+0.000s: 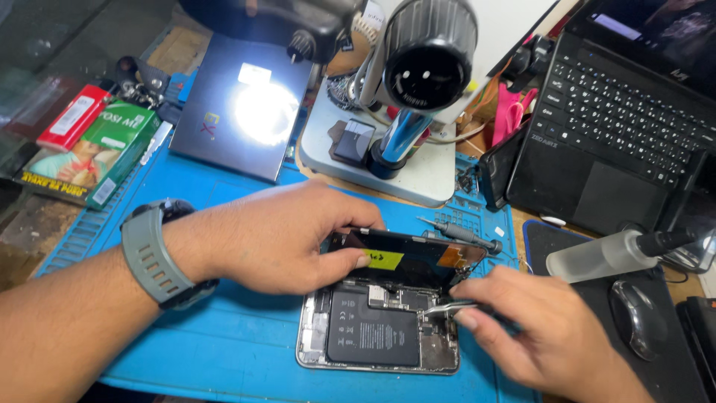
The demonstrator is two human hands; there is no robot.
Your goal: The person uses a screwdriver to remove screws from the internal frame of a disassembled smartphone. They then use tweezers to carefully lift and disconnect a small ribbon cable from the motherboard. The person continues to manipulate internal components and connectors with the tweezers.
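Hands — left (287, 239) clamped on lifted phone screen (406, 257), right (533, 328) pinching tweezers (447, 306) — green carton (112, 149) far left.

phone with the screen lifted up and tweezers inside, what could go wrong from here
1. The left hand props the screen above the phone; lifting it further could strain whatever joins them.
2. The right hand works metal tweezers beside the battery; a slip could nick it or nearby parts.
3. The spray bottle lies on its side nearby and might leak.
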